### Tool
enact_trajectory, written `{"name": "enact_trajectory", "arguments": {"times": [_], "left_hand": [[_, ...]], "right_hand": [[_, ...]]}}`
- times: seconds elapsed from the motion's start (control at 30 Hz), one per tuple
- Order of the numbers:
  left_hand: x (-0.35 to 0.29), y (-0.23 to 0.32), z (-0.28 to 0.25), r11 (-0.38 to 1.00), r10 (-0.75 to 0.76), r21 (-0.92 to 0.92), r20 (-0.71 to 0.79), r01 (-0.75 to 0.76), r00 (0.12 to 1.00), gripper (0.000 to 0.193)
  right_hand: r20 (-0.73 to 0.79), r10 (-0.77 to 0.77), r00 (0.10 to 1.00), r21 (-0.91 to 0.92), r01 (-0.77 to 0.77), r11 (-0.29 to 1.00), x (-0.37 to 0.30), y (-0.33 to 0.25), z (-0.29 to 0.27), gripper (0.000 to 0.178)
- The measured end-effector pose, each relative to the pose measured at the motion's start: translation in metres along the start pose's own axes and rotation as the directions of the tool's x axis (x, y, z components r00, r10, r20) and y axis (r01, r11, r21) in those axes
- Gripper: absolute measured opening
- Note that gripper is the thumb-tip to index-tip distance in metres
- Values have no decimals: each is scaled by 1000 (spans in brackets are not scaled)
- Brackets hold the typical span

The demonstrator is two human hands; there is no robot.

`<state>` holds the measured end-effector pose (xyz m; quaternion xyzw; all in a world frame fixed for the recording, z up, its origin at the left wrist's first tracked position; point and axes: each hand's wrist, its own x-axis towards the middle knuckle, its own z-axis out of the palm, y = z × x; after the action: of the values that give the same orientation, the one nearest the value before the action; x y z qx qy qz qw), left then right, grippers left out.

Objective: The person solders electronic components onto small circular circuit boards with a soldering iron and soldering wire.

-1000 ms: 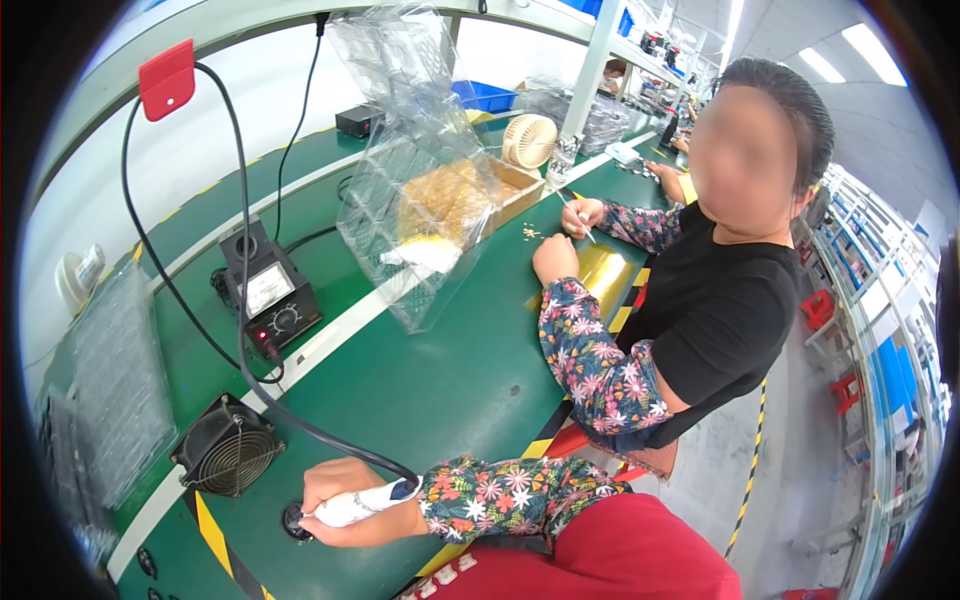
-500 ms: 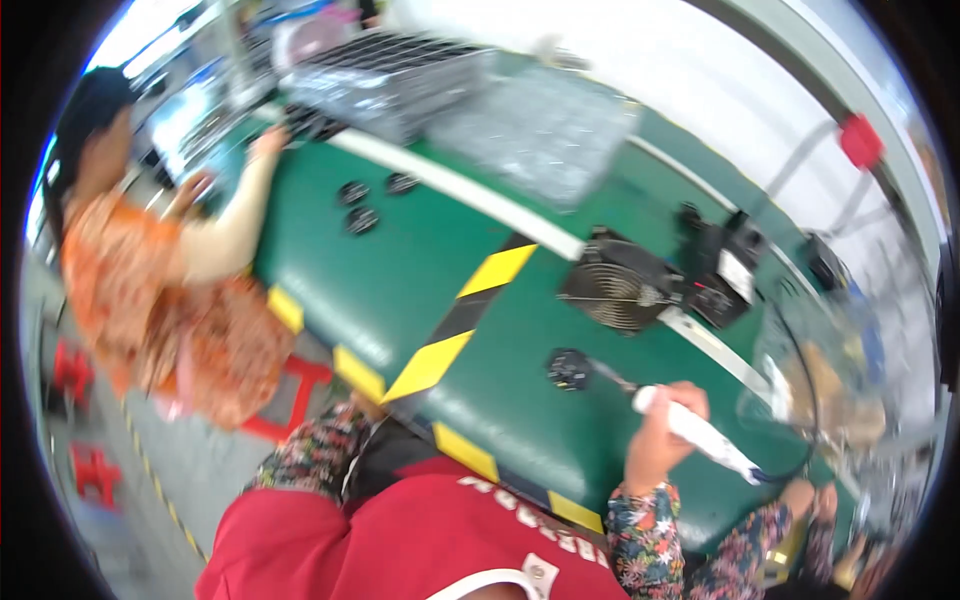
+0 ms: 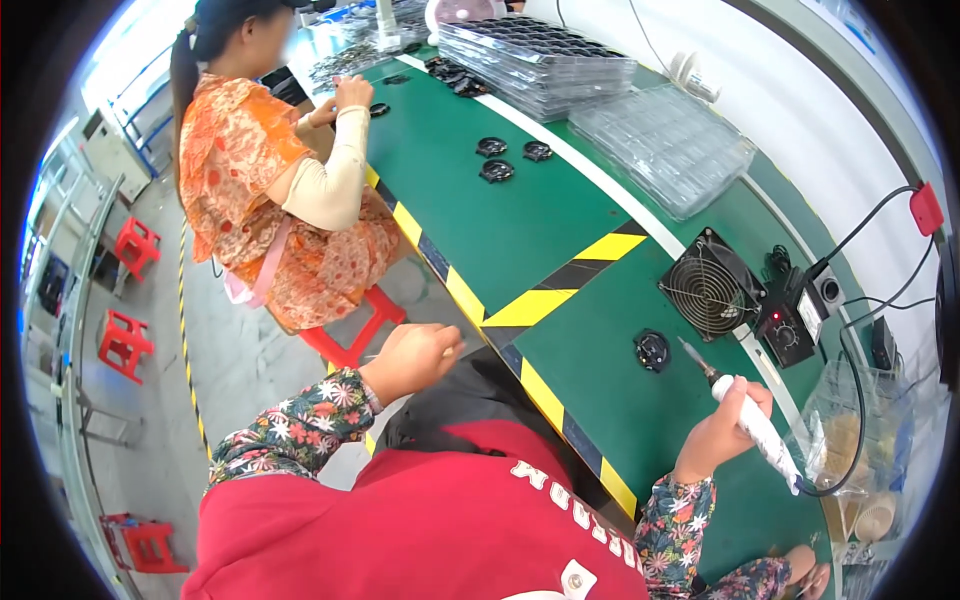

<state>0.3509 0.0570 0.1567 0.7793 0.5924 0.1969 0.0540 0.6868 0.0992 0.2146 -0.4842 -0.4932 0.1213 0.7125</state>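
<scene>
Iron (image 3: 768, 442) sits in your right hand (image 3: 718, 435), fingers closed around its white handle, the tip just beside a black disc (image 3: 652, 350) lying on the green table (image 3: 590, 400). Your left hand (image 3: 412, 362) is off the table's edge, its fingers curled; you cannot tell from here whether they grip anything.

The station (image 3: 788, 328) shows a red light, so the tip is likely hot: a slip of your wrist could scorch the disc or knock the fan (image 3: 708, 290) close by. The looped cord (image 3: 861, 425) could tug the handle if it snags on the clear packaging (image 3: 850, 385).

Yellow-and-black tape (image 3: 540, 306) crosses the table; beyond it lie three more discs (image 3: 496, 172) and stacked clear trays (image 3: 540, 75). To your left, a co-worker (image 3: 250, 140) sits on a red stool (image 3: 360, 335) above the grey floor (image 3: 165, 420).
</scene>
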Motion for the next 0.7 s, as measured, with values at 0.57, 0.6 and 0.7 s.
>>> {"name": "enact_trajectory", "arguments": {"times": [0.57, 0.6, 0.7], "left_hand": [[35, 41, 5, 977, 85, -178, -184, -118, 979, 27], [33, 39, 3, 971, 110, -188, -193, -147, 975, 26], [38, 36, -6, 941, 225, -231, -114, -246, 968, 26]], "right_hand": [[-10, 88, 996, 54, -87, 995, 5, 19, 17, 11], [39, 107, 993, 10, -108, 994, 3, 18, 13, 11], [28, 86, 996, 44, -87, 995, -1, 15, 2, 10]]}}
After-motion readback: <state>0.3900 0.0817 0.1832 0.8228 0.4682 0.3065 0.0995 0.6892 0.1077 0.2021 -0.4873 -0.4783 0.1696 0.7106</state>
